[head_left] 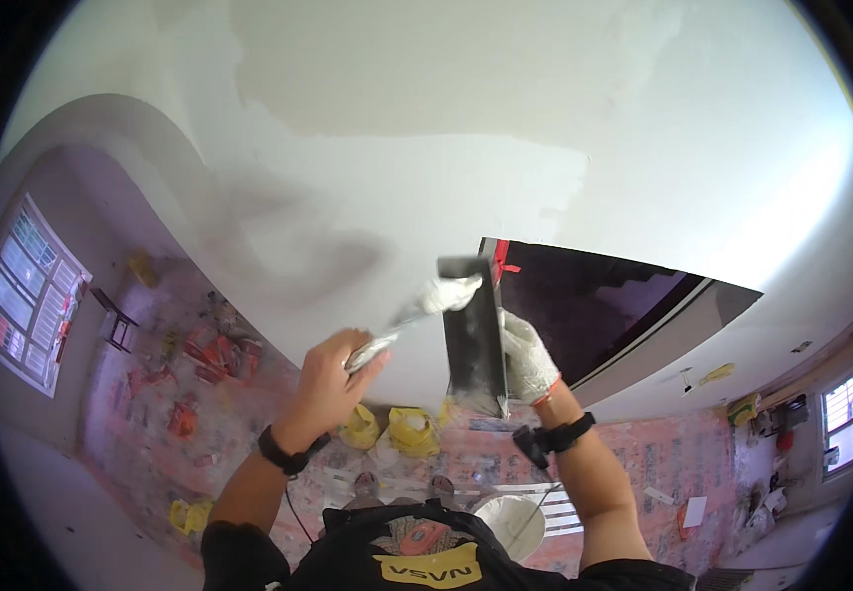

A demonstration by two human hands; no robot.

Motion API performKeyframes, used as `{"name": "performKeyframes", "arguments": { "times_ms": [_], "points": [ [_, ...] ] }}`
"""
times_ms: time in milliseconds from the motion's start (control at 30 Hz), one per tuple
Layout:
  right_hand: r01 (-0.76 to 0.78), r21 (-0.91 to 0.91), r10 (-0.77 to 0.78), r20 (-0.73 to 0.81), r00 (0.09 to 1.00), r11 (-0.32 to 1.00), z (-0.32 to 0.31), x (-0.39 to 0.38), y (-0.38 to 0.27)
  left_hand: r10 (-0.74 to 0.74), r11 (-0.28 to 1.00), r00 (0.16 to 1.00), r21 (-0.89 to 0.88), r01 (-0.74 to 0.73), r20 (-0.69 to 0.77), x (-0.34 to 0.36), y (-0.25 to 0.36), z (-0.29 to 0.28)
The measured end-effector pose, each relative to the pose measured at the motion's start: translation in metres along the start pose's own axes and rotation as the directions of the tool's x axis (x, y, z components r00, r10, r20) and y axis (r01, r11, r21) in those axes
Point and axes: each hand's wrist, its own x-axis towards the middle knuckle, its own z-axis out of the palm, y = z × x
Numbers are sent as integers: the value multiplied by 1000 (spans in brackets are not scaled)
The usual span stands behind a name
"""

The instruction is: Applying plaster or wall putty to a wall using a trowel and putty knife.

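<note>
"So, is the wall [426, 187] done?"
"Partly, I judge: its coat [377, 79] looks patchy. My left hand [333, 382] grips a putty knife [410, 316] at the black trowel [475, 343] my right hand [528, 362] grips."

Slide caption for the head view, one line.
Bare left hand holds a white-smeared scraper at a dark trowel gripped by the gloved right hand, before a pale wall.
</note>
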Motion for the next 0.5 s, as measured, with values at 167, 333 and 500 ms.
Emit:
{"name": "performKeyframes", "arguments": {
  "times_ms": [167, 333, 500],
  "points": [
    [-193, 701, 244, 29, 969, 686, 27, 16, 39, 207, 874, 953, 480, -79, -221, 34, -8, 12],
    [-180, 703, 196, 59, 979, 688, 15, 17, 29, 153, 825, 953, 564, 23, -263, 38, -45, 0],
    [338, 92, -341, 17, 940, 937, -26, 33, -79, -140, 857, 972, 468, 215, -191, 6, -95, -11]
  ]
}}
